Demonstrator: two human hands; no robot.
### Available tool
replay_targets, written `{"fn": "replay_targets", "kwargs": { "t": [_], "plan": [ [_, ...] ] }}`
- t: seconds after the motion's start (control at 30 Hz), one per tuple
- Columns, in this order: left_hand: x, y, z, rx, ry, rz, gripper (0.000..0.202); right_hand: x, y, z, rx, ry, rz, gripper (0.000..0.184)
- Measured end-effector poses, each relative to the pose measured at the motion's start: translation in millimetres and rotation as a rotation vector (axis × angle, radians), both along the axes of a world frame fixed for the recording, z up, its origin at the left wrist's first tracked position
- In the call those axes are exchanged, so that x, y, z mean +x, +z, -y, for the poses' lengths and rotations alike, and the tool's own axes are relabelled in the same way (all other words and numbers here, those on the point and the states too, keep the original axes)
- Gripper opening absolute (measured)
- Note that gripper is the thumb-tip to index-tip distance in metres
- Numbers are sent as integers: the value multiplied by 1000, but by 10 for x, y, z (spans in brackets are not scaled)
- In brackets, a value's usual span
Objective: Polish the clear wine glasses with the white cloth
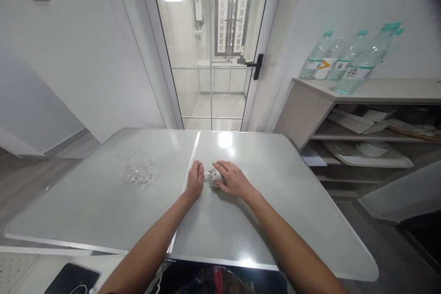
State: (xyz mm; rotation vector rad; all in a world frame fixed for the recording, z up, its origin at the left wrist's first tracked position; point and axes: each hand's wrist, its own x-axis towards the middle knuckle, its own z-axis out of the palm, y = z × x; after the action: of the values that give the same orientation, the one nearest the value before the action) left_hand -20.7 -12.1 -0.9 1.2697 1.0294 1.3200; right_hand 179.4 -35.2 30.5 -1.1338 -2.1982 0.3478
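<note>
Over the middle of the grey table, just right of its white seam, my right hand (232, 178) curves its fingers around a small, clear, shiny piece (216, 175). It looks like transparent plastic, but its exact kind I cannot make out. My left hand (195, 178) is closed in a loose fist close by, its thumb and fingers pressed together. A thin clear part of the piece stretches across the gap toward the left fingers. On the table's left half lies a loose heap of clear, glinting bits (139, 172), with a few scattered around it.
The grey table (138, 220) has rounded corners. Several clear bottles with green caps, such as this bottle (358, 71), stand on a wooden shelf unit (313, 110) at the right. Beyond the table is a glass door (193, 87). A black device (72, 279) lies at the lower left.
</note>
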Motion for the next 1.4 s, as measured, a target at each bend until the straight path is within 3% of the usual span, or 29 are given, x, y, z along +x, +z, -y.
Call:
{"fn": "replay_targets", "kwargs": {
  "t": [0.07, 0.17, 0.27, 0.33, 0.4, 0.43, 0.57, 0.67, 0.73, 0.83, 0.93, 1.03, 1.17, 1.3, 1.4],
  "plan": [
    [-33, 7, 36, 71, -66, -84, 25, -12, 14, 17, -218, -35, -40, 44],
    [-34, -6, 71, 138, -98, -122, 26, 32, 16, 11, -645, 58, -271, 31],
    [-1, -15, 76, 116, -88, -28, 30, 74, -8, -8, -1051, 190, -662, 42],
    [16, -6, 71, 88, -73, 25, 33, 69, -27, -16, -1169, 230, -788, 47],
    [24, 10, 61, 61, -57, 47, 34, 45, -35, -18, -1108, 200, -756, 45],
    [26, 16, 53, 52, -48, 52, 34, 30, -33, -17, -1004, 162, -699, 43],
    [36, 8, -19, 4, 1, 85, 37, -6, -15, -6, -359, 41, -376, 47],
    [65, -33, -96, -110, -10, 156, 40, -33, -33, 7, -116, -3, -354, 50],
    [107, -76, -126, -214, -67, 206, 41, -92, -71, 15, -108, -115, -544, 58],
    [195, -161, -114, -336, -203, 194, 37, -271, -171, 27, -241, -277, -941, 68],
    [267, -252, -66, -365, -272, 157, 32, -496, -299, 36, -459, -229, -1197, 64],
    [293, -328, -34, -355, -273, 138, 32, -637, -399, 17, -543, -219, -1261, 69],
    [299, -344, -36, -347, -326, 114, 32, -601, -430, -50, -453, -256, -1246, 57],
    [251, -198, -62, -257, -316, 141, 30, -470, -390, -93, -415, -238, -1240, 49],
    [184, -32, -71, -105, -194, 238, 32, -418, -351, -84, -560, -172, -1243, 55]
  ]
}}
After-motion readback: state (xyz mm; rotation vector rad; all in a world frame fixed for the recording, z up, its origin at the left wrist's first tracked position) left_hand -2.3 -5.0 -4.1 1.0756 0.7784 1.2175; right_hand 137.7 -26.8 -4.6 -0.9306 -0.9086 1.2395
